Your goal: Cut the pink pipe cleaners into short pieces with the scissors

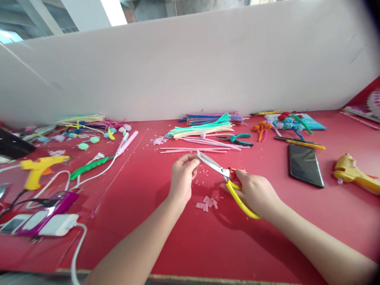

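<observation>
My right hand (255, 194) is wrapped around the yellow handle of a pair of scissors (215, 165), whose blades point up and left. At the blade tips, my left hand (182, 176) has its fingers pinched together; what they hold is too small or hidden to name. Below the blades lies a small heap of cut pale pink pieces (207, 203), with tiny scraps scattered around it. Beyond my hands lie a few long pink pipe cleaners (192, 150) and thicker bundles of green and cream pipe cleaners (204, 127).
Teal-handled pliers (237, 138) lie behind the scissors. To the right are a black phone (305, 165) and a yellow glue gun (353, 172). Another yellow glue gun (38, 168), a purple power strip (49, 213) and cables occupy the left. A white partition (190, 71) borders the red table's back.
</observation>
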{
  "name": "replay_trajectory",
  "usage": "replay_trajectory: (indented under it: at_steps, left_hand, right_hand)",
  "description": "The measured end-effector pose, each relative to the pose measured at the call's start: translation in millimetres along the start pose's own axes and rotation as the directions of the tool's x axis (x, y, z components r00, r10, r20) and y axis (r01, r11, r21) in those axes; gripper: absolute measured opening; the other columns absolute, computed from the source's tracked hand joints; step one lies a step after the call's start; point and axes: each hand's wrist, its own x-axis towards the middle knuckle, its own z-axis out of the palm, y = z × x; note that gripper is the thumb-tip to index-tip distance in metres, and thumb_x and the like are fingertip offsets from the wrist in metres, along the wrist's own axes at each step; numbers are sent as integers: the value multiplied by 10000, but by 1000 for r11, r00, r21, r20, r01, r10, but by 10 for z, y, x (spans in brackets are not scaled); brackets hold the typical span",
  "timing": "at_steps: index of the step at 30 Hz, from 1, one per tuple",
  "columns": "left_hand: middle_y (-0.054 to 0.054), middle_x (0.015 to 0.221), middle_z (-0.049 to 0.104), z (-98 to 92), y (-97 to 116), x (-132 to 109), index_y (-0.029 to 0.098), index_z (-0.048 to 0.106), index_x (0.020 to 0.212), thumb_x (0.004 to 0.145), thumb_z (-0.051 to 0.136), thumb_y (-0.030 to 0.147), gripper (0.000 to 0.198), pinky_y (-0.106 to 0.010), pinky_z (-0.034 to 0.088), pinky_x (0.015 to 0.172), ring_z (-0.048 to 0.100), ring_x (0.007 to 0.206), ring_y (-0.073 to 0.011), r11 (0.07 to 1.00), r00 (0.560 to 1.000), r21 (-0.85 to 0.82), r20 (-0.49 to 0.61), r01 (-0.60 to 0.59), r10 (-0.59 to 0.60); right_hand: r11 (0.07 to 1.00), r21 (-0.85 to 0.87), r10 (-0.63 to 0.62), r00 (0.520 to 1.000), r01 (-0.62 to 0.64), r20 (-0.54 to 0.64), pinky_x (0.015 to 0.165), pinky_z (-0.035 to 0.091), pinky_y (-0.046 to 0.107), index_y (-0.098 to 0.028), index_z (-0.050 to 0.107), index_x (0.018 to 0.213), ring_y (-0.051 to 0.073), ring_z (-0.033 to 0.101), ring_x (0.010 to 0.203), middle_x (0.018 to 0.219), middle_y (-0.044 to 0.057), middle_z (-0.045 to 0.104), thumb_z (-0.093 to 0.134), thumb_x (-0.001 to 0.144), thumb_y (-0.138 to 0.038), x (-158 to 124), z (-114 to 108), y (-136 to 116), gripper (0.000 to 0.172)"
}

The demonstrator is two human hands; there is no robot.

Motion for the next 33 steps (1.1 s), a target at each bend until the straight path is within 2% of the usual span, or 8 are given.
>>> replay_trajectory:
  at_steps: [14, 23, 33]
  left_hand:
    - [57, 453, 433, 24, 75, -39, 154, 585, 692, 633, 595, 248, 111, -182, 201, 382, 312, 394, -39, 997, 999, 77, -37, -17, 20]
    - [62, 468, 415, 31, 55, -41, 147, 565, 665, 628, 590, 243, 106, -180, 199, 387, 284, 400, -30, 997, 996, 64, -69, -53, 57]
    - [60, 463, 396, 43, 68, -45, 136, 572, 703, 652, 585, 248, 124, -176, 189, 379, 285, 399, -33, 997, 997, 66, -73, -33, 38]
  right_hand:
    - [999, -43, 14, 1000, -13, 21, 431, 168, 229, -190, 460, 746, 123, 485, 440, 533, 17, 542, 321, 776, -496, -1, 10, -21, 338]
    - [999, -35, -2, 1000, 3, 31, 439, 182, 228, -190, 453, 758, 146, 523, 475, 578, 23, 582, 324, 783, -471, -10, 4, -70, 310]
    - [998, -62, -7, 1000, 9, 26, 435, 183, 225, -186, 454, 748, 132, 509, 457, 545, 14, 563, 362, 780, -396, -15, 22, -66, 231]
